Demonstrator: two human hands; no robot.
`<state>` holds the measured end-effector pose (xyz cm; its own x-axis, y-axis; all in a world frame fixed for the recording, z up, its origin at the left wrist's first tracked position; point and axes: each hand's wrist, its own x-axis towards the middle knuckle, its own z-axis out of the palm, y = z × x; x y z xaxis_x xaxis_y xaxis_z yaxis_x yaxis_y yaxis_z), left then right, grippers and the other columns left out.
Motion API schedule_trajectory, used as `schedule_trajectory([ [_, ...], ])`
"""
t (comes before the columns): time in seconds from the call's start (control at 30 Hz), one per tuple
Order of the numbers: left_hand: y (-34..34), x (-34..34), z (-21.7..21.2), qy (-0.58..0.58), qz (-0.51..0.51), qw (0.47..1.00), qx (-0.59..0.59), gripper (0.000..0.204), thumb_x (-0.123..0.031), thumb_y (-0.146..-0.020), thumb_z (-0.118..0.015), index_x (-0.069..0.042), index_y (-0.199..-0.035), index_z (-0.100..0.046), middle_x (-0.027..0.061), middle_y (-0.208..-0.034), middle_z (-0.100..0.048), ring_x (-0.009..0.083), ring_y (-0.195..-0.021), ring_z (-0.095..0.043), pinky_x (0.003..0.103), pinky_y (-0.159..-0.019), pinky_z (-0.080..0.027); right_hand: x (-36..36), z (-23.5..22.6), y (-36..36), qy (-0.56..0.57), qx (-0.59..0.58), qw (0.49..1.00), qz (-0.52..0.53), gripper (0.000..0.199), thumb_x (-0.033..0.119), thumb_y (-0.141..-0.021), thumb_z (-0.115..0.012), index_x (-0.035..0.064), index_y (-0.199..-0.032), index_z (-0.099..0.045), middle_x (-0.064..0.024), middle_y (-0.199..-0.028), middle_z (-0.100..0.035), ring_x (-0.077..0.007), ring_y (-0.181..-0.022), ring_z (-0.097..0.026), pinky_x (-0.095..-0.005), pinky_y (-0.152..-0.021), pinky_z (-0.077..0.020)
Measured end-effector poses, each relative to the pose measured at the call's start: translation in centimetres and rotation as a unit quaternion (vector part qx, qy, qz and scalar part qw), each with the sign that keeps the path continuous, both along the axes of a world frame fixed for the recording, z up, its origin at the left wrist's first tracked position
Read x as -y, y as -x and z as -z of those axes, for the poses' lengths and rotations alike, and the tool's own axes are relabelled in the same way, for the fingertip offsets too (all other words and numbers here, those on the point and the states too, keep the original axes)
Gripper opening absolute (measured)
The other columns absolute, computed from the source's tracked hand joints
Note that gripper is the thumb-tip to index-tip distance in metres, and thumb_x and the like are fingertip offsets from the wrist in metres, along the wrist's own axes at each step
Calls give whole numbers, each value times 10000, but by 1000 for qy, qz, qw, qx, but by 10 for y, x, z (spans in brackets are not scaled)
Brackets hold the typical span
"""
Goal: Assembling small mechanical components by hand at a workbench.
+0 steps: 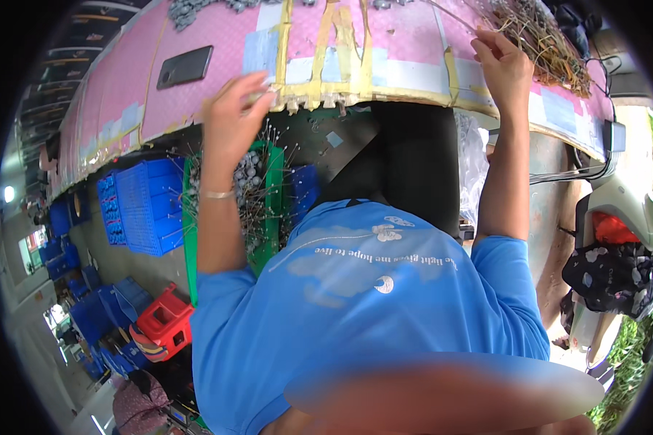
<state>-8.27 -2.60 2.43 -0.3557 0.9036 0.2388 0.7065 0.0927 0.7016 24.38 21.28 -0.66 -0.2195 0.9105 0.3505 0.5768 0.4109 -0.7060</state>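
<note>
Left of my left hand [232, 116] and a little beyond it lies a phone [185, 67]; lower left of that hand, blue crates [151, 199]; farther down, a red plastic item [178, 332]; lower right of my right hand [506, 71], an adapter [614, 136], a scooter [643, 197], a dark bag [609, 279].

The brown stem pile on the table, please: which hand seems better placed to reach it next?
Right, I'd judge: the right hand is beside the brown stem pile, seemingly pinching a thin stick, while the left hand is farther left.
</note>
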Motion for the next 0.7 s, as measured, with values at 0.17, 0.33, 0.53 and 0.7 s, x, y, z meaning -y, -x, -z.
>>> schedule_trajectory([
  [0.17,-56,-140,-11,-173,157,932,-276,249,-46,-869,-668,-59,-1118,-684,62,-1065,-698,160,-852,-691,278,-702,-557,-23,-21,10,-139,217,961,97,231,257,-835,-694,132,-1023,-745,-134,-856,-723,-300,-790,-701,-372,-726,-543],
  [0.33,-80,-230,5,-215,310,876,-300,174,-48,-854,-515,26,-963,-628,169,-927,-608,318,-1052,-575,402,-974,-444,-38,-14,15,-141,262,954,23,212,229,-837,-670,126,-1006,-745,-160,-893,-712,-345,-835,-689,-422,-745,-538],
  [0.53,-88,-206,-26,-128,260,841,-456,215,11,-796,-565,29,-993,-648,180,-933,-607,341,-970,-603,393,-915,-472,-4,-22,28,1,-56,998,-41,221,48,-857,-679,86,-1066,-740,-9,-836,-712,-49,-652,-584,-197,-608,-456],
  [0.7,-68,-197,-4,-105,171,978,63,322,29,-757,-560,-2,-1063,-655,155,-922,-609,325,-947,-612,392,-783,-514,15,-1,21,-71,-64,993,-72,253,22,-851,-660,72,-1090,-724,-36,-905,-707,-66,-651,-582,-215,-603,-468],
])
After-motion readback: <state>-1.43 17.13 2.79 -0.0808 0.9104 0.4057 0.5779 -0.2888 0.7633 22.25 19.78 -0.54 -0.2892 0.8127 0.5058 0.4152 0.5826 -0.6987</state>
